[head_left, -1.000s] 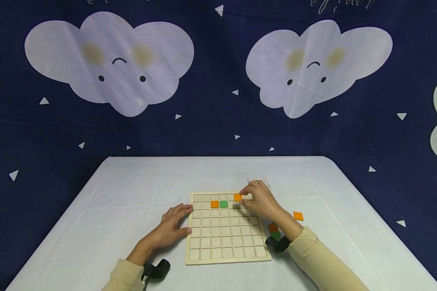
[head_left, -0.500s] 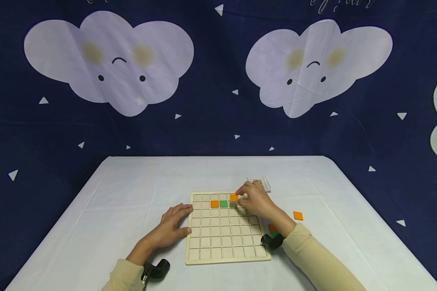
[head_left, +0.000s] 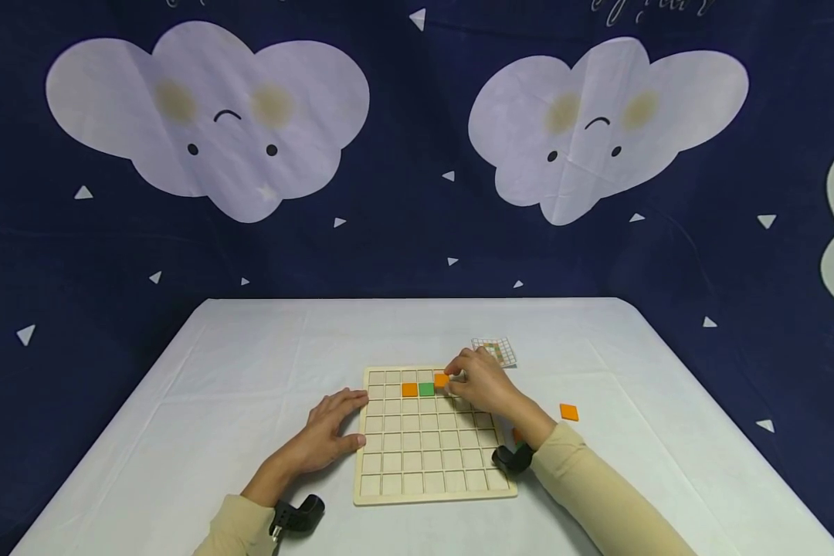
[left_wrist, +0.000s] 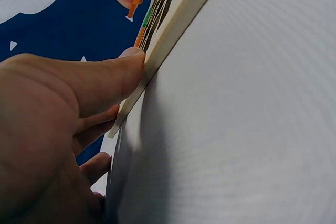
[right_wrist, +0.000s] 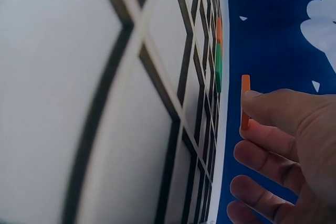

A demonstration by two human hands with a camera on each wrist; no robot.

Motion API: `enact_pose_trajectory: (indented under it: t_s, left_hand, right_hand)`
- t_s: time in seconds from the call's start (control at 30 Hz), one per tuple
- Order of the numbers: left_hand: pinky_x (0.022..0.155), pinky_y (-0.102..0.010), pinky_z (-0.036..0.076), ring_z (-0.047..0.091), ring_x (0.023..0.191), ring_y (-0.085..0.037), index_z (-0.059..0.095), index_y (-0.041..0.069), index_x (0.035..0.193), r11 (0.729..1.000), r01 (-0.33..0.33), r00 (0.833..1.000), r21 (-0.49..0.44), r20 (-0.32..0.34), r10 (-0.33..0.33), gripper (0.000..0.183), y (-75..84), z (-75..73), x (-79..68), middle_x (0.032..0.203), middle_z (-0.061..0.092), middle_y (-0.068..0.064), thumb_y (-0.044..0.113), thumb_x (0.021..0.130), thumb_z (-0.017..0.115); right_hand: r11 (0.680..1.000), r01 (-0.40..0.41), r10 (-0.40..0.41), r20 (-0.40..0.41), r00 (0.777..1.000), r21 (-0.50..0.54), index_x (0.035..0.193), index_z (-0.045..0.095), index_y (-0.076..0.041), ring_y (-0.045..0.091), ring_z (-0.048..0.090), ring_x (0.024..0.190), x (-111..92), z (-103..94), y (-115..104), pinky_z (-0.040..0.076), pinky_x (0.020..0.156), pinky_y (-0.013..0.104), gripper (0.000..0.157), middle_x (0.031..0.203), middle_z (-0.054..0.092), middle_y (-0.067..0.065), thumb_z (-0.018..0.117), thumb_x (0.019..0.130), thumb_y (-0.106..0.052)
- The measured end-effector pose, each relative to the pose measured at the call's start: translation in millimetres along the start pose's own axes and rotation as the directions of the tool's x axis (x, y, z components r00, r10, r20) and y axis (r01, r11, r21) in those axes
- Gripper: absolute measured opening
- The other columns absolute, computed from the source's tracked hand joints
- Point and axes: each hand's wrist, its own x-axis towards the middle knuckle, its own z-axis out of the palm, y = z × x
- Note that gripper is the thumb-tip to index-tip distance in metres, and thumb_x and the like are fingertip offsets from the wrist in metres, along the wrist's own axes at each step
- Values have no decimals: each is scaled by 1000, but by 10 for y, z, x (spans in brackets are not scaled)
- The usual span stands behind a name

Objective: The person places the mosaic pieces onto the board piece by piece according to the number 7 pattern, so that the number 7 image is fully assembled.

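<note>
My right hand (head_left: 485, 380) pinches an orange square tile (head_left: 441, 381) between thumb and fingers, above the board's second row. The right wrist view shows that tile (right_wrist: 245, 100) edge-on, apart from the grid. A pale wooden grid board (head_left: 431, 484) lies on the table. In its second row sit an orange tile (head_left: 409, 390) and, to its right, a green tile (head_left: 426, 390); the held tile appears just right of the green one. My left hand (head_left: 330, 430) rests at the board's left edge with fingers extended, and in the left wrist view its thumb (left_wrist: 113, 80) touches the rim.
A small card with a printed grid (head_left: 506, 351) lies behind the board's far right corner. One loose orange tile (head_left: 569, 412) lies right of the board. More tiles are partly hidden under my right wrist, next to a black wrist camera (head_left: 512, 459).
My right hand has carried the orange tile left and slightly lower, toward the green tile. More of the printed card shows now. The left hand stays in place.
</note>
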Motion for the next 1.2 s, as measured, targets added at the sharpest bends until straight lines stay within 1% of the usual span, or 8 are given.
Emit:
enact_pose_trajectory:
  t_s: [0.2,0.53,0.7,0.97,1.2]
  left_hand:
    - [113,-61,8,20,143,-38,45,7,139,1000,5,1000,-2,8,-5,62,-9,8,10,150,37,-9,24,84,69]
    - [112,-62,9,21,142,-39,46,6,138,1000,-5,1000,1,5,5,62,-12,2,3,149,37,-10,25,84,69]
    - [112,-62,9,21,142,-39,46,6,138,1000,-3,1000,2,3,3,62,-5,5,8,149,38,-10,24,84,70]
    - [112,-63,7,20,143,-39,46,6,138,1000,-2,1000,-2,3,2,62,-6,9,12,149,38,-10,24,84,70]
    - [112,-62,8,20,142,-39,45,5,138,1000,-10,1000,3,6,10,62,-14,5,10,149,38,-10,24,84,69]
  right_hand:
    - [1000,-10,10,25,1000,0,98,71,-15,12,42,79,14,33,22,38,73,28,21,91,62,-4,74,81,-28]
    - [999,-34,34,52,998,-10,98,71,-15,12,43,81,7,60,36,38,73,29,21,90,60,-5,73,81,-27]
    - [1000,-17,18,52,999,-13,94,71,-16,12,44,81,0,67,46,39,74,30,18,90,60,-5,74,80,-26]
    - [1000,-5,6,66,998,-6,96,71,-17,12,45,84,-17,71,62,41,77,31,18,92,61,-6,74,81,-26]
    - [1000,21,-19,49,999,-22,95,71,-17,11,45,81,-8,88,74,40,75,30,18,91,61,-6,75,80,-26]
